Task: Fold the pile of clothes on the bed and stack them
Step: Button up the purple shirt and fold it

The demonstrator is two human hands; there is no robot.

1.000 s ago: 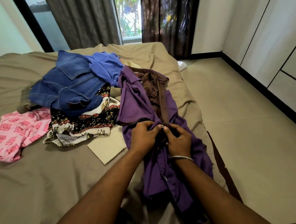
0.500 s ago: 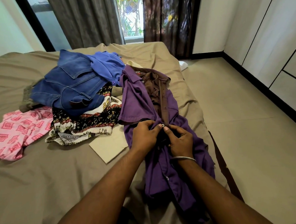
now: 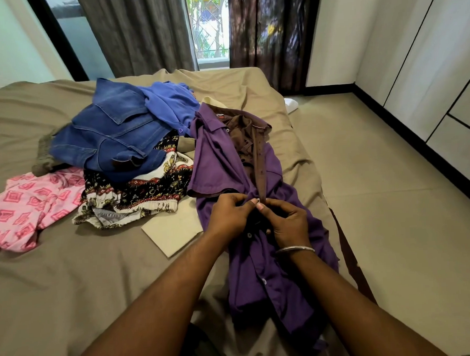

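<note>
A purple button shirt lies lengthwise along the right side of the bed, its brown inner side showing near the collar. My left hand and my right hand meet at the shirt's front opening, each pinching one edge of the placket at a small white button. To the left lies the pile: a blue denim garment, a bright blue shirt, a black and white patterned garment and a pink patterned cloth.
A folded beige cloth lies flat just left of my left hand. The bed's right edge drops to a tiled floor. White wardrobe doors line the right wall; curtains hang behind the bed.
Both hands stay at the same spot on the shirt's placket, with only slight finger movement around the button. The clothes have not shifted.
</note>
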